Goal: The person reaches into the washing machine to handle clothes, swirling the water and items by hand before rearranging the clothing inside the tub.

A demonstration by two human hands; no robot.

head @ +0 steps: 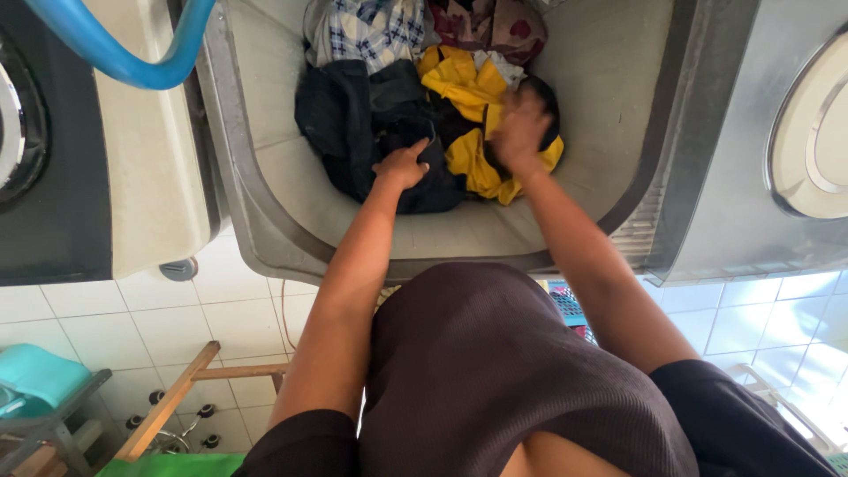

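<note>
Two bare arms reach from the near edge into a grey washing tub (609, 97). Left hand (402, 165) lies clenched on a black garment (353, 124), bunching it; right hand (519, 131), blurred, fingers spread, presses a yellow garment (459, 84) just beside. Farther back lie a checked shirt (371, 31) and maroon cloth (490, 22)
</note>
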